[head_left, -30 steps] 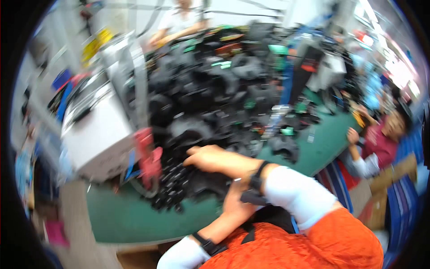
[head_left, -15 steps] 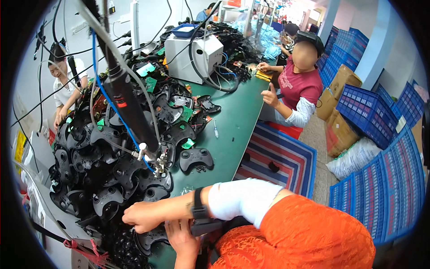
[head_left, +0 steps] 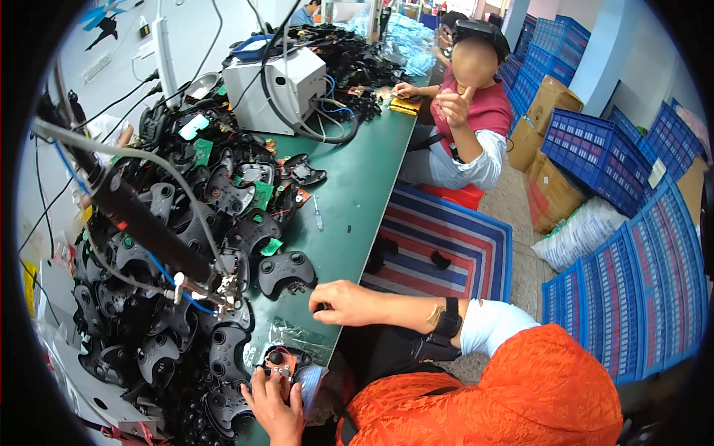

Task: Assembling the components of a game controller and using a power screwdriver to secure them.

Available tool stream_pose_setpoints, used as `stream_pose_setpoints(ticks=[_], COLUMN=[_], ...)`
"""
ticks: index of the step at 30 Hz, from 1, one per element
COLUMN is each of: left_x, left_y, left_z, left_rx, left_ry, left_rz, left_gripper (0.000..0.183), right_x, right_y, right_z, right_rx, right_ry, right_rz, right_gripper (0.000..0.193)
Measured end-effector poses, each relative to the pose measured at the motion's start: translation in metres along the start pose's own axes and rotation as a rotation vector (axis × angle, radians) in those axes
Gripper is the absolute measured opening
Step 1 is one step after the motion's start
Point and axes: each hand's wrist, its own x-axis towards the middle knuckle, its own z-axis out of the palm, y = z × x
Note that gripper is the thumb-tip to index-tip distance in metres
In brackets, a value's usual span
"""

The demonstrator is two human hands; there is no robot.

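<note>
My left hand is at the bottom edge and holds a small orange circuit board with a black thumbstick on it. My right hand rests at the edge of the green table, its fingers curled on a small dark part. A black wrist strap sits on that forearm. One black game controller shell lies alone just beyond my right hand. A clear plastic bag lies between my hands.
A big heap of black controller shells covers the table's left side, under a hanging electric screwdriver with cables. A white machine box stands farther along. Another person sits at the far end. Blue crates and cardboard boxes line the right.
My view has swung along the table. Both hands have come back out of the controller heap to the table's near edge; the left now holds the orange board.
</note>
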Motion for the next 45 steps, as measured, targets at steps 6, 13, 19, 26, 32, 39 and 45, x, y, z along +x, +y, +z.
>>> stream_pose_setpoints(ticks=[6, 13, 19, 26, 32, 39, 45], left_x=[0.003, 0.006, 0.004, -0.002, -0.019, 0.020, 0.040], left_y=[0.007, 0.008, 0.011, 0.012, -0.003, 0.000, -0.024], left_z=[-0.005, -0.002, 0.000, 0.003, -0.007, -0.024, -0.047], left_rx=[0.035, 0.130, 0.166, 0.154, 0.186, -0.057, -0.180], left_ry=[-0.050, -0.008, -0.005, 0.086, -0.001, -0.065, -0.397], left_rz=[-0.042, 0.047, 0.025, 0.022, -0.010, 0.025, -0.126], left_gripper=[0.038, 0.044, 0.044, 0.042, 0.048, 0.023, 0.025], right_x=[-0.009, -0.005, 0.010, 0.018, 0.026, 0.018, 0.020], right_y=[-0.001, 0.019, 0.034, 0.063, 0.070, 0.068, -0.016], right_z=[0.019, 0.011, 0.009, 0.022, 0.026, -0.010, 0.015], right_rx=[0.250, -0.013, -0.707, -0.664, -0.390, -0.391, -0.042], right_ry=[-0.073, -0.009, 0.005, -0.007, -0.117, 0.004, -0.125], right_rz=[-0.008, -0.172, -0.216, -0.243, -0.144, -0.136, -0.264], right_gripper=[0.020, 0.029, 0.013, 0.011, 0.029, 0.020, 0.021])
